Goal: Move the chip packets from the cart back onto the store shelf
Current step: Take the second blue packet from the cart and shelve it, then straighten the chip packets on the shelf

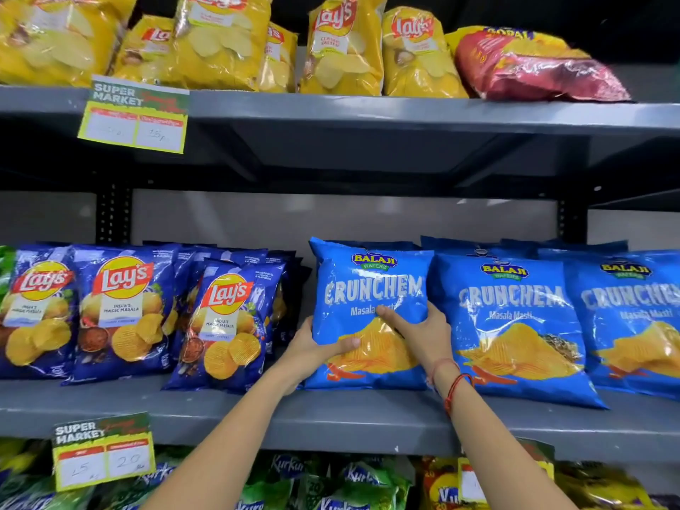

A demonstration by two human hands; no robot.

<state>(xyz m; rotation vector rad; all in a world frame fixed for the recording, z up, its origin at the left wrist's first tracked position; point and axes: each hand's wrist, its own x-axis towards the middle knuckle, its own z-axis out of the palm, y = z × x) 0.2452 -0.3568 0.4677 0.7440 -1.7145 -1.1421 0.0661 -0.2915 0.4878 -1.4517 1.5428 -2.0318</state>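
Observation:
A light blue Crunchem chip packet stands upright on the grey middle shelf. My left hand grips its lower left edge, thumb across the front. My right hand presses on its front at the right side, fingers spread over the printed wafers. Two more Crunchem packets stand in a row to its right, with others behind them. The cart is out of view.
Dark blue Lay's packets fill the left of the same shelf. Yellow Lay's packets and a red packet lie on the shelf above. Green Kurkure packets sit below. Price tags hang on the shelf edges.

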